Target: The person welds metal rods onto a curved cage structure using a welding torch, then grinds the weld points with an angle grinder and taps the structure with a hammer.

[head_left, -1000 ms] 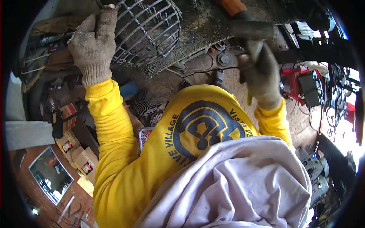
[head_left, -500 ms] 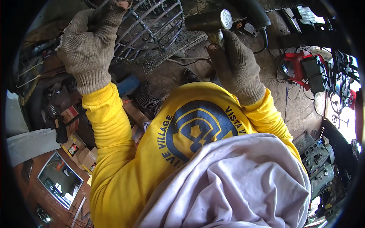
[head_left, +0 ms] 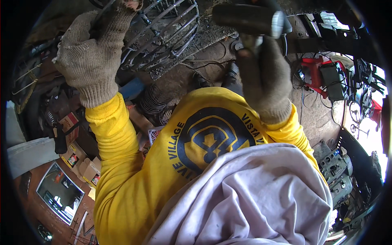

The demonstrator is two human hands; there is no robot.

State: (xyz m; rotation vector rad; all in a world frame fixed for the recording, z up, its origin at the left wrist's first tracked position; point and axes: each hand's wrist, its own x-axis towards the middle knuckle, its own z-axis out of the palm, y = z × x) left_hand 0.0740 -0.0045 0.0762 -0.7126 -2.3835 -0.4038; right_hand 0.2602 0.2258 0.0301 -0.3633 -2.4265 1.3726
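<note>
Hammer (head_left: pixel 244 20) in right grip (head_left: pixel 267 77) near worktop edge (head_left: pixel 208 41); left grip (head_left: pixel 90 58), well apart, unclear.

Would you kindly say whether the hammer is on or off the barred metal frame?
Off: the right hand holds the hammer apart from the barred frame.

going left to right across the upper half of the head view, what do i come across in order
Left gloved hand → curved cage of metal rods → hammer gripped by the right gloved hand → red plastic stool
</note>
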